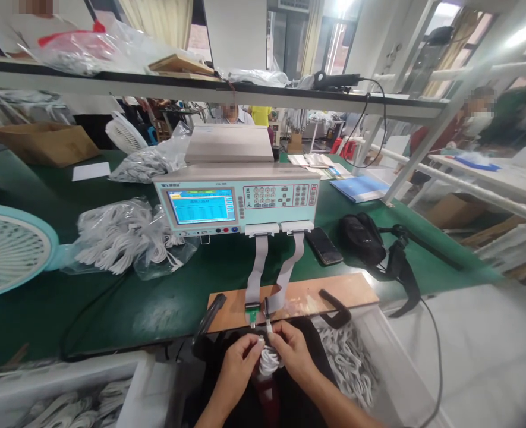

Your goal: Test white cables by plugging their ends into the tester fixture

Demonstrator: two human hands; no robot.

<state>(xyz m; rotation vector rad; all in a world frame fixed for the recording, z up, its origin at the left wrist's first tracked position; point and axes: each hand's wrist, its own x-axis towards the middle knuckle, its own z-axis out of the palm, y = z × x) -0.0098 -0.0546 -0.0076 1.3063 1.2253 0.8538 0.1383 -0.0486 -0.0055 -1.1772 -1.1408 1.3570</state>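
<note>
A coiled white cable [269, 361] hangs between my two hands at the bottom centre. My left hand [241, 359] pinches one end of it, just below the green adapter board [252, 314]. Close to the second ribbon's end, my right hand [293, 349] pinches the other connector, which points up at the dark fitting there. Whether that connector is seated cannot be made out. Two grey ribbon cables [257, 270] run down from the tester [240, 205], whose blue screen is lit, to a brown wooden board [307, 295].
Bagged white cables [115, 238] and a light blue fan [10, 252] are at left. A phone [324, 246] and black pouch [361, 238] lie right of the tester. White bins [142, 386] of cables flank my lap. A shelf [289, 98] crosses above; people are beyond.
</note>
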